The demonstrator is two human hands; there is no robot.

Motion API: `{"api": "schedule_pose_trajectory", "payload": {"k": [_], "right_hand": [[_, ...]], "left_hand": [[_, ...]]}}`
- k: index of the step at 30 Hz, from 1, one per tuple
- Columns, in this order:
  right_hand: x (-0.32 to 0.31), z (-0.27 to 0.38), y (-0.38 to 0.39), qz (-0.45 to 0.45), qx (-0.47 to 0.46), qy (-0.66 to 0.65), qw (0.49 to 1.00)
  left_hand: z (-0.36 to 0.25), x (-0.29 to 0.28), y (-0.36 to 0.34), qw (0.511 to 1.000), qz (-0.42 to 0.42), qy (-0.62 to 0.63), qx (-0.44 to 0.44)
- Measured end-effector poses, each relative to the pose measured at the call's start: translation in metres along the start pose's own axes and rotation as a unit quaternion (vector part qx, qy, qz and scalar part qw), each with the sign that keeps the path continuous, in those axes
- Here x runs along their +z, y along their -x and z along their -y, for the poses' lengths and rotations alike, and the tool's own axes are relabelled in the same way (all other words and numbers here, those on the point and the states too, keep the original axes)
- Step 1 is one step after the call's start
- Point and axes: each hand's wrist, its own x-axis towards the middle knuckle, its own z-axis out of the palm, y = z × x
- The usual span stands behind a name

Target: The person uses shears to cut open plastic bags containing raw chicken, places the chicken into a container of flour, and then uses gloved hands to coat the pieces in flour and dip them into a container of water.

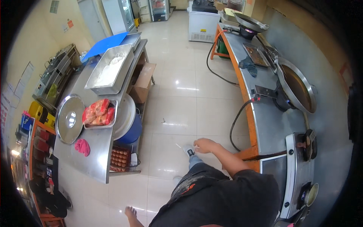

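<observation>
My right hand (204, 145) hangs over the tiled aisle, its fingers curled together. A small pale bit shows at the fingertips, too small to name. Low in the picture, my left hand (131, 212) is at my side with its fingers a little apart and nothing in it. Neither hand touches a table. Nearest the left hand is the steel worktable (97, 162), which bears a pink cloth (82, 147), a round steel tray (70, 119) and a tray of red-and-clear plastic packs (99, 112).
A deep steel pan of white powder (109, 72) and a blue board (107, 44) lie farther along. Below are a blue bucket (132, 130) and eggs (120, 157). On the right counter stand a wok of brown liquid (297, 85) and a stove (291, 174); a black hose (236, 125) hangs down.
</observation>
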Motion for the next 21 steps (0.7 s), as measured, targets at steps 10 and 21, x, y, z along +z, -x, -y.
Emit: {"api": "schedule_pose_trajectory", "payload": {"k": [10,21], "right_hand": [[0.094,-0.185,0.084,0.159,0.328,0.044,0.93],[0.085,-0.296,0.088,0.22,0.422,-0.124,0.871]], "left_hand": [[0.147,0.038,0.045,0.939,0.114,-0.288,-0.148],[-0.024,0.499,0.075,0.831,0.337,-0.43,0.102]]}}
